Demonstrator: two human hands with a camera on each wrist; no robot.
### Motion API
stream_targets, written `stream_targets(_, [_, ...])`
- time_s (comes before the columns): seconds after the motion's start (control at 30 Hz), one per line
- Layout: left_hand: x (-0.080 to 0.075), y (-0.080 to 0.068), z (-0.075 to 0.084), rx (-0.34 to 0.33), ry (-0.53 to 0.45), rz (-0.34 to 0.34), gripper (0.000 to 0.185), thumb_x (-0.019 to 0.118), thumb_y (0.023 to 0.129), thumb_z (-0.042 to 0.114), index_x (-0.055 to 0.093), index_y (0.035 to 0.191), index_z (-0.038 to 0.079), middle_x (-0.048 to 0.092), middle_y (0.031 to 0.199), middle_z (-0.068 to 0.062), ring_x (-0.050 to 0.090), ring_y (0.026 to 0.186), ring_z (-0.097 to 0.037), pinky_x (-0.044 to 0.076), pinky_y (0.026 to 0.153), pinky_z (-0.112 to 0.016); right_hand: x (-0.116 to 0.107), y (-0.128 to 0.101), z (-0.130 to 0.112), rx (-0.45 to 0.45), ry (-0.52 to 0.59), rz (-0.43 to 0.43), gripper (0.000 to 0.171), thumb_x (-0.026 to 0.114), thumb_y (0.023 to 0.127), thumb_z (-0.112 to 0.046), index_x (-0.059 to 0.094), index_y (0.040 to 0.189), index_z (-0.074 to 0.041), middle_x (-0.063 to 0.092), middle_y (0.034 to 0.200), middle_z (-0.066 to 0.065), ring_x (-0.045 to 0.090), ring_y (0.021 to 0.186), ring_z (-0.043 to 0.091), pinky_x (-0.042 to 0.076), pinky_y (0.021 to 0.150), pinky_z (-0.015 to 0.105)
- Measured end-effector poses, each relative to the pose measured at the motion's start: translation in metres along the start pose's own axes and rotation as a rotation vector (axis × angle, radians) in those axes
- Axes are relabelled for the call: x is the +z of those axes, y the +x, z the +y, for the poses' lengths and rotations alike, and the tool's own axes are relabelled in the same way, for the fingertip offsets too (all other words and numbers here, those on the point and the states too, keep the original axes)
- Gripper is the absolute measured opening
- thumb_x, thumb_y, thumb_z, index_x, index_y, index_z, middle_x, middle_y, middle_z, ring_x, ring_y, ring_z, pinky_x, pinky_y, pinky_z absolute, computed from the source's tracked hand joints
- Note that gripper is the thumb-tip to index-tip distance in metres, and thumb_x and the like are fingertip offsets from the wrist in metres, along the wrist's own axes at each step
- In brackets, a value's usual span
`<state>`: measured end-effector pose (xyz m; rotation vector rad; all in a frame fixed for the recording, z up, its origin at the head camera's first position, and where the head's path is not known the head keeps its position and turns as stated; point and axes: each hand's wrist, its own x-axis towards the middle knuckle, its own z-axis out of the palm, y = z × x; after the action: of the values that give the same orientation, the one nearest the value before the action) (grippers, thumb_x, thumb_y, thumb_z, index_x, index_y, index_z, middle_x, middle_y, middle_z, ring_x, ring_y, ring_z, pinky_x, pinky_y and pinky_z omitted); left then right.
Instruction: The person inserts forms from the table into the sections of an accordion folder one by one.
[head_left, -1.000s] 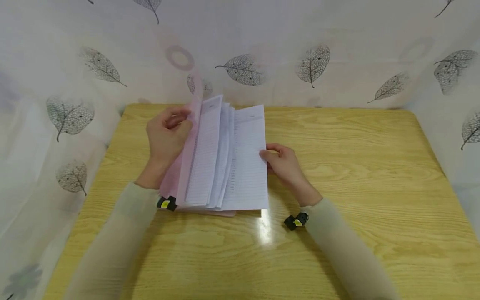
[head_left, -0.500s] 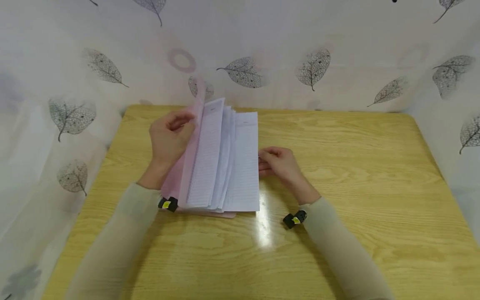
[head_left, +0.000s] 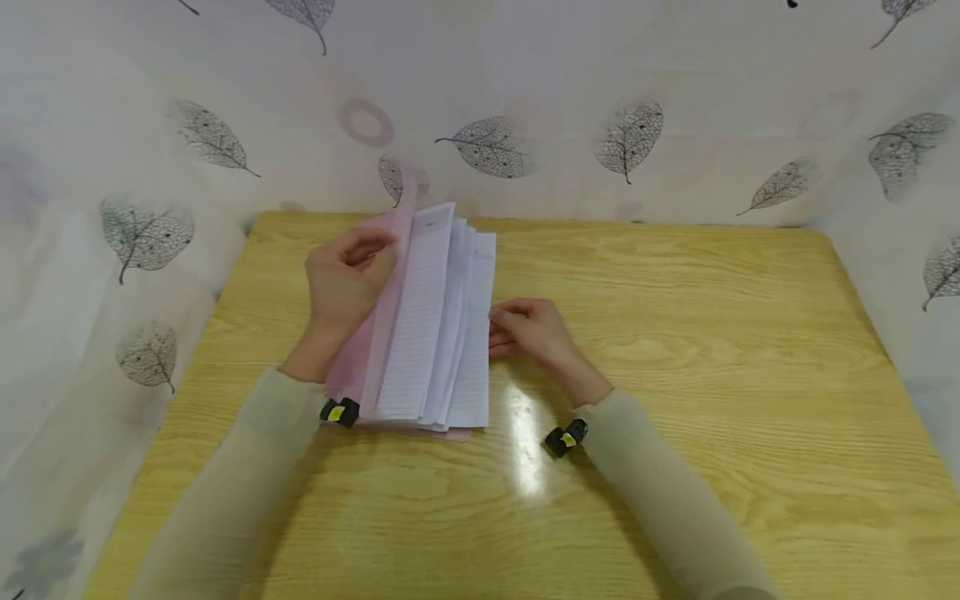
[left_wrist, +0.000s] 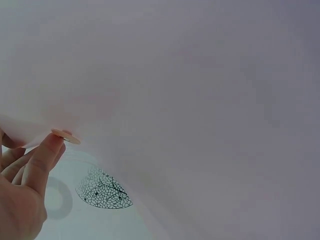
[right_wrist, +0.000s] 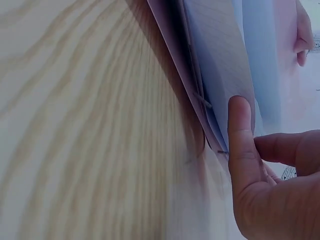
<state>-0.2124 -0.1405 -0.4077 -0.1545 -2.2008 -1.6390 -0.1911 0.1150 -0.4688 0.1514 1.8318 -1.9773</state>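
Note:
A pink translucent document folder stands half open on the wooden table, its cover raised. My left hand pinches the edge of that cover near a small round button, seen in the left wrist view. Several lined white paper sheets fan out inside the folder. My right hand pinches the right edge of the outermost sheet. In the right wrist view, a fingertip lies against this sheet, just above the folder's lower pink cover.
The wooden table has a glossy reflection in front of my right hand. A white cloth printed with grey leaves hangs behind the table and at both sides. Each wrist carries a small black camera band.
My right hand has moved left, and the outermost sheet has shifted left with it, so less of it sticks out from the folder. My left hand still holds the cover up.

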Motion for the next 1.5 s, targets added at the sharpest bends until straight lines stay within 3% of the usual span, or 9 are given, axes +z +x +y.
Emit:
stream_targets(0.27, [0.001,0.000,0.002,-0.007,-0.012,-0.002,0.018,0.069,0.089,-0.002,0.077,0.104,-0.009,0.077,0.103,-0.028,0.071,0.084,0.010,0.059,0.080,-0.014,0.019,0.007,0.000,0.018,0.030,-0.019,0.032,0.055,0.104,-0.004,0.061,0.125,0.019,0.071,0.078,0.010,0.073,0.061,0.016,0.065,0.064,0.035])
stream_targets(0.6, [0.004,-0.002,0.001,0.000,-0.042,0.021,0.018,0.070,0.087,-0.002,0.077,0.102,-0.009,0.076,0.099,-0.030,0.071,0.080,0.009,0.058,0.076,-0.012,0.028,0.012,0.002,0.034,-0.025,0.019,0.032,0.056,0.103,-0.004,0.062,0.125,0.019,0.067,0.076,0.010,0.070,0.055,0.014,0.062,0.056,0.030])
stream_targets(1.03, [0.004,-0.002,0.000,-0.022,-0.004,0.008,0.017,0.071,0.088,0.000,0.079,0.102,-0.005,0.078,0.100,-0.026,0.071,0.082,0.009,0.058,0.079,-0.012,0.016,0.009,-0.001,0.040,-0.010,0.030,0.031,0.057,0.103,-0.004,0.064,0.126,0.016,0.076,0.091,0.019,0.075,0.064,0.018,0.065,0.066,0.036])
stream_targets(1.23, [0.007,-0.005,-0.004,-0.042,0.001,-0.042,0.018,0.070,0.089,0.001,0.078,0.104,-0.006,0.078,0.104,-0.024,0.071,0.084,0.009,0.060,0.081,-0.015,0.002,0.007,-0.003,0.021,-0.044,0.056,0.031,0.061,0.104,-0.007,0.065,0.126,0.015,0.077,0.096,0.021,0.076,0.067,0.016,0.066,0.069,0.035])
stream_targets(1.4, [0.012,-0.008,-0.008,-0.071,0.030,-0.124,0.020,0.069,0.089,0.000,0.077,0.106,-0.005,0.078,0.108,-0.021,0.078,0.096,-0.013,0.060,0.084,-0.016,-0.009,0.004,-0.008,0.016,-0.082,0.071,0.033,0.060,0.105,-0.011,0.066,0.128,0.011,0.078,0.101,0.020,0.077,0.070,0.016,0.066,0.068,0.035])
stream_targets(1.5, [0.017,-0.011,-0.011,-0.072,0.078,-0.176,0.021,0.068,0.088,0.001,0.078,0.106,-0.002,0.078,0.109,-0.019,0.078,0.102,-0.029,0.060,0.083,-0.017,-0.015,0.002,-0.012,0.015,-0.081,0.085,0.035,0.062,0.105,-0.014,0.066,0.129,0.010,0.078,0.093,0.011,0.077,0.070,0.016,0.065,0.067,0.034])
